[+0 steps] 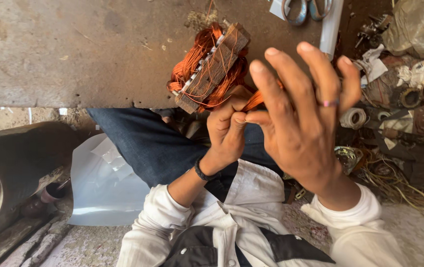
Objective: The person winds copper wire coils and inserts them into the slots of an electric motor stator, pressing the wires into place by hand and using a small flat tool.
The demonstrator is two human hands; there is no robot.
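- My left hand [227,131] gripped the copper wire coil [197,57] on its wooden former [212,69], at twelve o'clock.
- My right hand [298,116] pinched, it seemed, a wire bundle [254,100], other fingers spread.

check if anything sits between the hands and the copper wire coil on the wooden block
Nothing visible does. The left hand grips under the orange copper wire coil on its wooden block; the right hand pinches a wire bundle coming from it.
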